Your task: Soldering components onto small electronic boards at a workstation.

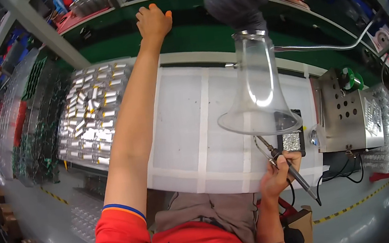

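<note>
Hold the iron (pixel 303 183) by its handle only: the right hand (pixel 281 173) grasps it at 5 o'clock on the bench (pixel 180 128). The tip, aimed at 11 o'clock, should stay clear of the hood (pixel 261 79); contact with its rim cannot be confirmed. The left hand (pixel 154 23), at 11 o'clock over the green strip (pixel 109 38), is half-curled; whether it holds anything cannot be told. The forearm (pixel 129 121) partly hides the silver parts (pixel 88 135) at 9 o'clock.

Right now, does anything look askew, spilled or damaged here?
Slightly: among the silver pieces at the left, several near the middle lie at mixed angles, while others sit in straighter rows. Nothing looks spilled; small damage can't be judged.
</note>
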`<state>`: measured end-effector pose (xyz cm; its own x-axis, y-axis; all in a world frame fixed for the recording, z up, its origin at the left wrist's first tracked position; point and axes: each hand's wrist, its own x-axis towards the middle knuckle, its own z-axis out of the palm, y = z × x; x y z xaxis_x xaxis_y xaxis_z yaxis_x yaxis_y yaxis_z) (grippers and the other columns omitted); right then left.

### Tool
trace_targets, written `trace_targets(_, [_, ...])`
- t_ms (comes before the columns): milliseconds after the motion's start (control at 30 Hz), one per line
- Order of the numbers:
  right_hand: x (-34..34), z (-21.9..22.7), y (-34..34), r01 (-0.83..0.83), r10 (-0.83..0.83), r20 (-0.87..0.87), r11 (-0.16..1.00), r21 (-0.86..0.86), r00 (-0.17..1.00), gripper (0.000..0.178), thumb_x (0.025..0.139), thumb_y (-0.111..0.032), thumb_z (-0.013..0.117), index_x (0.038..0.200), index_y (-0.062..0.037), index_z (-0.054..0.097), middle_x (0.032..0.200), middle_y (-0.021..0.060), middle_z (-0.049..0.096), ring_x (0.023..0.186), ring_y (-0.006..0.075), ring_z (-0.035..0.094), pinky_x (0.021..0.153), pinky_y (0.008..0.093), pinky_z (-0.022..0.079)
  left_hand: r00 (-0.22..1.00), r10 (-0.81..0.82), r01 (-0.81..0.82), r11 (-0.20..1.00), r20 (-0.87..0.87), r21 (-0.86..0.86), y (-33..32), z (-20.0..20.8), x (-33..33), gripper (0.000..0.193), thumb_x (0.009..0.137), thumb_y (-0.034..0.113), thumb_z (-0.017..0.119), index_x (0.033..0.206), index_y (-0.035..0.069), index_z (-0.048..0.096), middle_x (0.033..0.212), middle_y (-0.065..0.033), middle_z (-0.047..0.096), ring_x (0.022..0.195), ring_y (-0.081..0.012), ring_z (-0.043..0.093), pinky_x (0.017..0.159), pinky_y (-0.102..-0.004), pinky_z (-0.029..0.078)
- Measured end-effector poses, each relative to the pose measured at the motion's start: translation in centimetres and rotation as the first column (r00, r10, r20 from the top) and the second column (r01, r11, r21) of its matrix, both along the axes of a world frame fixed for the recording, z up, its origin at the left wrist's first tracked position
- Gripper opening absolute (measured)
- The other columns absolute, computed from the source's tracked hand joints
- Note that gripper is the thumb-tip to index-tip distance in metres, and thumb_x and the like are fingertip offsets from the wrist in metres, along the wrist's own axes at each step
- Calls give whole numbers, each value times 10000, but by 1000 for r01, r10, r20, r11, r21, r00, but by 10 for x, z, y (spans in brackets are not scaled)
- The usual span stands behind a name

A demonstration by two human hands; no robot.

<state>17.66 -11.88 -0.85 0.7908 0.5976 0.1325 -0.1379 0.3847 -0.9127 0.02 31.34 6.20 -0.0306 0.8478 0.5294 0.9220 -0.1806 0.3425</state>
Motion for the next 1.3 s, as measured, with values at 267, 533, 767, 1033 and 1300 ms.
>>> trace_targets(267, [3, 1, 0, -43, 42, -30, 999, -18, 999, 148, 822, -77, 528, 895, -68, 400, 758, 21, 404, 593, 66, 380, 486, 198, 300, 747, -550, 656, 703, -375, 275, 139, -104, 74, 523, 902, 337, 532, 1356, 97, 439, 1365, -139, 464, 1280, -324, 415, 1048, -443, 361])
trace_targets(533, [8, 1, -4, -87, 85, -25, 987, -135, 996, 217, 810, -128, 563, 893, -41, 383, 836, 97, 494, 758, 123, 442, 755, 267, 394, 727, -684, 661, 673, -60, 332, 172, -107, 105, 605, 935, 431, 477, 1431, 114, 337, 1447, -55, 361, 1343, -199, 291, 1114, -375, 231])
trace_targets(767, [6, 2, -2, -78, 78, -3, 993, -93, 997, 205, 807, -115, 569, 896, -45, 399, 809, 50, 450, 704, 95, 412, 662, 236, 372, 639, -693, 759, 498, -334, 419, 131, -93, 66, 638, 948, 441, 424, 1480, 131, 256, 1548, -86, 189, 1436, -242, 128, 1175, -374, 104])
trace_targets(1033, [4, -3, -1, -4, 5, 57, 1000, -9, 998, 136, 825, -56, 563, 894, -76, 447, 786, 5, 414, 602, 46, 363, 502, 185, 286, 913, -377, 335, 911, -155, -238, -6, -54, 41, 393, 777, 265, 736, 1073, 86, 549, 1103, -162, 605, 1077, -353, 569, 866, -477, 464])
trace_targets(1300, [-1, -3, 0, 59, -55, -51, 995, 83, 997, 88, 885, -62, 528, 876, -94, 446, 700, -17, 402, 547, 41, 333, 478, 195, 269, 745, -580, 649, 515, 330, -560, -243, 20, -80, 382, 721, 226, 809, 992, 15, 639, 920, -123, 675, 816, -239, 647, 715, -350, 500])
